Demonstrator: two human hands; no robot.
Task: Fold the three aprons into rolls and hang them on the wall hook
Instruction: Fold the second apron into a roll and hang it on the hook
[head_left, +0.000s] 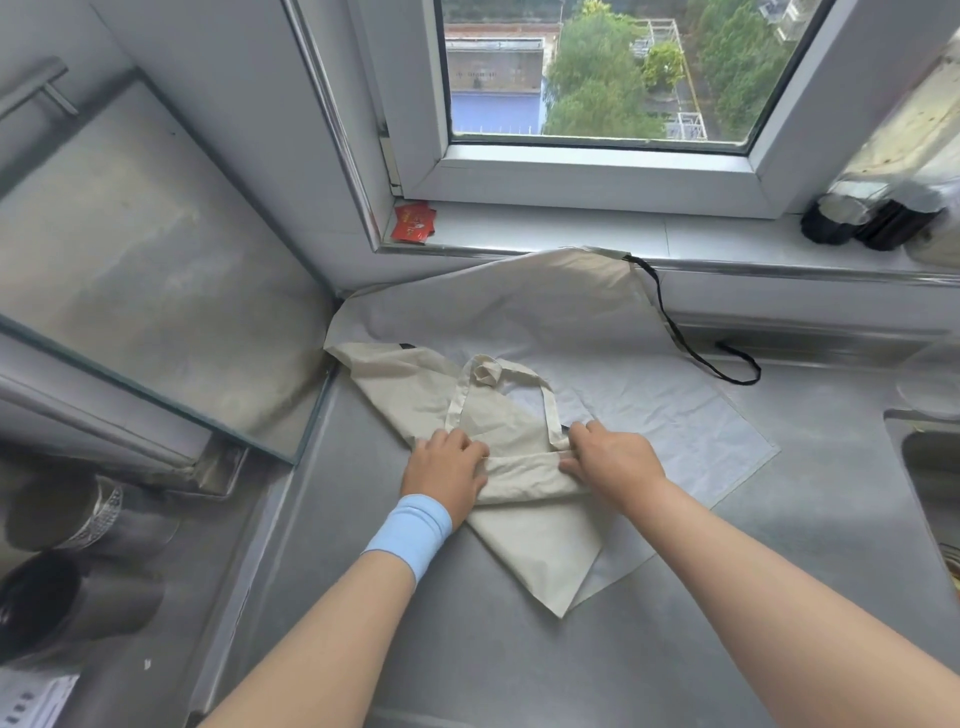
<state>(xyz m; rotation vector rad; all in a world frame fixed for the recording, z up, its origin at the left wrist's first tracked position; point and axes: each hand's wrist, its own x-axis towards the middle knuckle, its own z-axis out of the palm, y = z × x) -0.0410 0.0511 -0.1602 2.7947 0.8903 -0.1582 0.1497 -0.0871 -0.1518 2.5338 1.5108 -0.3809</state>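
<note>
Hands (447, 465) (613, 460) gripping cream apron (524, 478) fold, fingers curled

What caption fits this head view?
Left hand and right hand grip a folded cream apron atop a white apron on a steel counter.

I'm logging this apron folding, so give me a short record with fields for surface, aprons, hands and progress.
surface: grey steel counter below a window
top apron: cream cloth apron, near end folded into a band
lower apron: white apron with a black strap, spread underneath
left hand: holds the band's left end
right hand: holds the band's right end
progress: no finished roll visible
</note>
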